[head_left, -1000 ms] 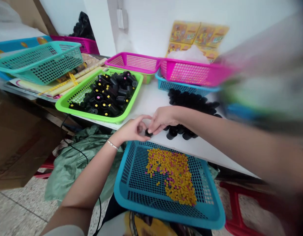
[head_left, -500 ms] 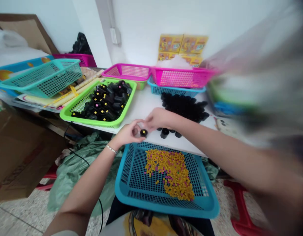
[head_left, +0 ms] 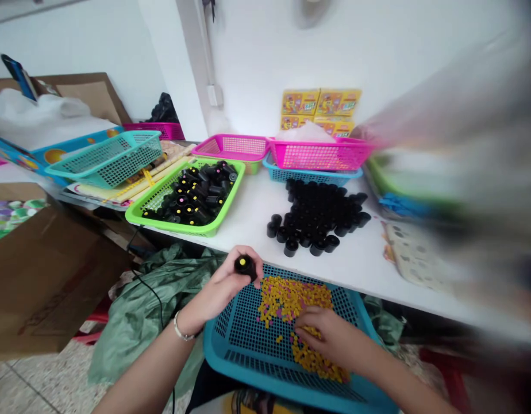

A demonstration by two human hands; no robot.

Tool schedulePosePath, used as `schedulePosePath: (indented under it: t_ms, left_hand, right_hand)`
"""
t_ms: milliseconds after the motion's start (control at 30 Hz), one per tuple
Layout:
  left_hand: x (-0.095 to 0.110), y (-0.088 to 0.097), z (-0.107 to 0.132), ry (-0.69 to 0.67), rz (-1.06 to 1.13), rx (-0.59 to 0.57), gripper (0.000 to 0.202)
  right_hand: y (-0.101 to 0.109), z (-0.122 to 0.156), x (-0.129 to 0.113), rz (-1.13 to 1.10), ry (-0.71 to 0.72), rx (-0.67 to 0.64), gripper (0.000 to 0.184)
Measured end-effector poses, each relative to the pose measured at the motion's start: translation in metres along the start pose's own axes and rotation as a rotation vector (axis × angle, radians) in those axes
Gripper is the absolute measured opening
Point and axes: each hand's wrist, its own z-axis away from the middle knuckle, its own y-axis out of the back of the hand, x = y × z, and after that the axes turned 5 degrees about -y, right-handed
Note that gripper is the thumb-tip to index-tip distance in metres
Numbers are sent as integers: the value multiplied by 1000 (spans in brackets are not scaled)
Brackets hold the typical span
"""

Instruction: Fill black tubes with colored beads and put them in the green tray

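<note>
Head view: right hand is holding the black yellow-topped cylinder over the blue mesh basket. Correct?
No, wrong hand. The head view shows the left hand holding the black yellow-topped cylinder over the blue mesh basket. The right hand is down in the yellow and pink pellets.

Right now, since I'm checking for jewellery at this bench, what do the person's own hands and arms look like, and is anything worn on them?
Both forearms are bare where they show, and neither the left hand nor the right hand wears a glove. A thin, silvery bracelet circles the left wrist. Nothing shows on the right wrist, and I can make out no rings.
</note>
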Motion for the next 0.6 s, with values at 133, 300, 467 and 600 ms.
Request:
schedulePosePath:
  t_ms: [133,300,467,600]
  left_hand:
    - [24,8,-4,-66,147,174,20]
    - [80,87,-29,-471,-235,550,11]
    - [115,172,-50,-440,-530,776,29]
    - [110,205,-51,-264,-754,776,28]
  right_hand:
    - [-20,-7,24,237,-52,-6,33]
    - [-34,-8,26,334,-29,-60,56]
    - [-36,-11,22,400,-53,-52,50]
    - [-37,-16,23,418,-49,-34,43]
